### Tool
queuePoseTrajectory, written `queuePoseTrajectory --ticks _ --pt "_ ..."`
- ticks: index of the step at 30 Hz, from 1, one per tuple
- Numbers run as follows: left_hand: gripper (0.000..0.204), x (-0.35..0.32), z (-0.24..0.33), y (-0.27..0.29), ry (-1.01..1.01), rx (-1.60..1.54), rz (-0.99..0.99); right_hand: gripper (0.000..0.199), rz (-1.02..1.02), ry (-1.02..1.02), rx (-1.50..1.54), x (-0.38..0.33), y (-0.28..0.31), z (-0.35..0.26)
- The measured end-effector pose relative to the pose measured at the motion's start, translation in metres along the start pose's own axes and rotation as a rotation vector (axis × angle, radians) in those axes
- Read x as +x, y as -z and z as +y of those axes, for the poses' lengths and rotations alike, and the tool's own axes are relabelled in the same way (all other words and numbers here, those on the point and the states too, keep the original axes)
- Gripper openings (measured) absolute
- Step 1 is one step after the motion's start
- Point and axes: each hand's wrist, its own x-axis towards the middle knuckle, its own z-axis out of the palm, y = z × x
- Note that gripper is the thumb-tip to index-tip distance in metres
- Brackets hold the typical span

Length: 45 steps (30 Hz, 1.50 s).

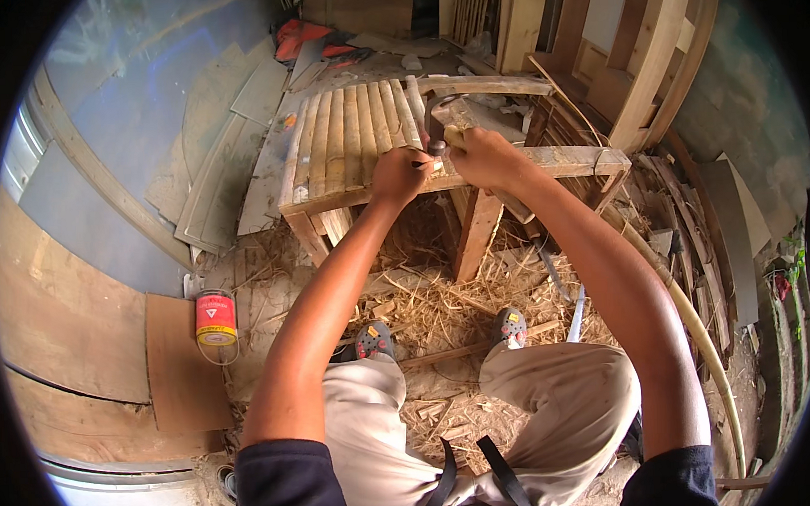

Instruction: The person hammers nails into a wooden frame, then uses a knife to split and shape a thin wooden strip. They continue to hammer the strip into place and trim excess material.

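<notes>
A low wooden frame [580,162] stands before me, its left part covered by a row of split bamboo slats [347,135]. At the front rail, by the last slats, my left hand [400,175] is closed in a pinch; whatever lies between its fingertips is too small to make out. Just right of it, my right hand [491,158] is wrapped round a hammer, whose round metal head [436,148] is close to the left fingertips. The fingers hide most of the handle.
Shavings and bamboo scraps [443,310] litter the floor round my feet. A red and yellow can [215,317] stands at left. A saw-like blade [577,314] lies below the right forearm. Long bamboo poles [693,323] and stacked timber [675,199] line the right side.
</notes>
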Motion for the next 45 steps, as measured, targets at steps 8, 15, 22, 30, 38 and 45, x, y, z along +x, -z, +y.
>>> queuePoseTrajectory --ticks 8,15,22,30,38,45 --pt "0.020 0.020 -0.012 0.028 0.223 -0.241 -0.242 0.037 0.215 -0.234 0.582 -0.025 -0.013 0.030" --pt "0.040 0.063 -0.016 0.007 0.103 -0.068 -0.062 0.034 0.251 -0.197 0.579 -0.041 -0.020 0.047" --pt "0.050 0.070 -0.018 -0.015 0.088 0.376 -0.346 0.035 0.161 -0.213 0.586 -0.044 -0.026 0.040" --pt "0.047 0.068 -0.006 -0.009 0.134 0.459 -0.399 0.034 0.149 -0.300 0.657 -0.028 -0.029 0.026" --pt "0.052 0.067 -0.014 0.005 0.124 0.381 -0.405 0.036 0.200 -0.091 0.430 -0.020 -0.029 0.022" --pt "0.052 0.067 -0.010 0.004 0.083 0.477 -0.452 0.034 0.406 0.043 0.346 -0.008 -0.023 0.016"
